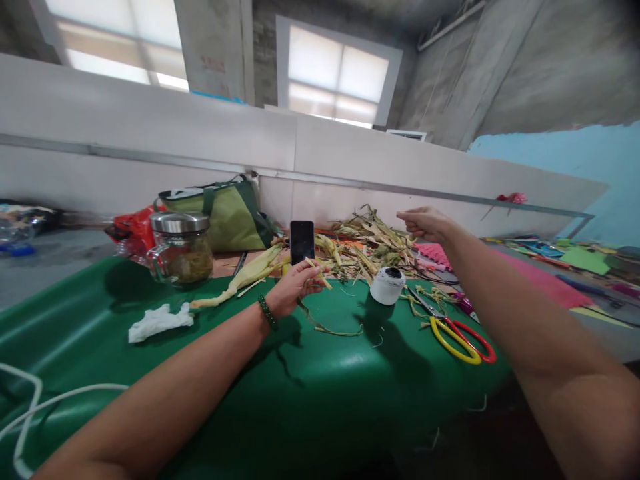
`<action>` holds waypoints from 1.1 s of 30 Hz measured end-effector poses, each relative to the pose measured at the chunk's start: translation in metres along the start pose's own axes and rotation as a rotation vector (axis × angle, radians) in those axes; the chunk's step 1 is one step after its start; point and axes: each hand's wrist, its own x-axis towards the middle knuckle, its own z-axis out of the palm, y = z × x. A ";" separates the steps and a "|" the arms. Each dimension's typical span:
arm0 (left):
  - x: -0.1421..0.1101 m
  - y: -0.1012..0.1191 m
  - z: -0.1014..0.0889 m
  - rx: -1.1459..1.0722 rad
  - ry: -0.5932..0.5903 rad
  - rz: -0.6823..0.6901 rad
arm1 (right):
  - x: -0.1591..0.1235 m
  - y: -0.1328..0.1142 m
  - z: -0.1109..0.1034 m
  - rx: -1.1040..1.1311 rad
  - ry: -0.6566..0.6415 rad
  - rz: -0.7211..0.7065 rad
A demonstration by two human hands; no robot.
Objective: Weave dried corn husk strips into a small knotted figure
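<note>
My left hand (pixel 296 287) is closed around a folded piece of pale leaf strip (pixel 320 273), with a thin strand trailing down onto the green tabletop (pixel 280 393). It hovers just in front of a dark phone (pixel 302 241) standing upright. My right hand (pixel 426 223) is raised above the heap of dried leaves (pixel 370 247), fingers pinched together; what they hold is too thin to make out. A white tape roll (pixel 387 285) stands between my two hands.
A glass jar with a metal lid (pixel 180 248) and a green bag (pixel 225 213) stand at the back left. A crumpled tissue (pixel 159 321) lies to the left. Yellow and red scissors (pixel 463 339) lie at the right. White cables (pixel 30 413) run along the near left.
</note>
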 end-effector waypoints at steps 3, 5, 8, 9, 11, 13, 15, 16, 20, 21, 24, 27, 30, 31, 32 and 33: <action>0.000 0.001 0.000 -0.010 0.003 0.004 | -0.002 -0.017 -0.001 0.056 -0.017 -0.009; 0.000 0.002 0.001 -0.016 0.000 0.014 | -0.008 -0.030 -0.005 0.121 0.086 -0.109; -0.001 0.003 0.002 -0.004 0.008 0.022 | -0.026 -0.046 -0.008 0.129 -0.029 -0.179; -0.001 0.003 0.002 0.003 0.011 0.022 | -0.033 -0.051 -0.008 0.101 -0.145 -0.195; -0.002 0.005 0.002 0.011 0.004 0.022 | -0.045 -0.057 -0.006 0.034 -0.329 -0.251; -0.002 0.006 0.001 0.011 -0.006 0.026 | -0.049 -0.058 -0.005 -0.044 -0.368 -0.346; -0.002 0.006 0.000 0.013 -0.010 0.033 | -0.045 -0.052 -0.002 -0.195 -0.349 -0.425; -0.002 0.006 0.000 0.018 -0.008 0.035 | -0.041 -0.047 0.002 -0.315 -0.352 -0.444; -0.001 0.004 -0.001 0.059 -0.004 0.041 | -0.027 -0.018 0.030 -0.953 -0.421 -0.433; 0.000 0.003 -0.001 0.067 -0.007 0.046 | -0.025 -0.011 0.040 -1.086 -0.408 -0.432; 0.000 0.002 -0.002 0.070 -0.020 0.053 | -0.021 0.005 0.068 -1.338 -0.371 -0.414; 0.000 0.002 -0.003 0.064 -0.010 0.041 | -0.016 0.013 0.090 -1.353 -0.384 -0.422; 0.000 0.002 -0.002 0.061 0.012 0.028 | -0.010 0.018 0.106 -1.318 -0.444 -0.444; 0.000 0.002 -0.002 0.058 0.013 0.025 | -0.008 0.019 0.111 -1.300 -0.462 -0.449; -0.001 0.003 -0.001 0.056 0.013 0.027 | -0.006 0.021 0.117 -1.279 -0.477 -0.455; -0.001 0.004 0.000 0.053 0.014 0.032 | -0.005 0.023 0.122 -1.252 -0.489 -0.464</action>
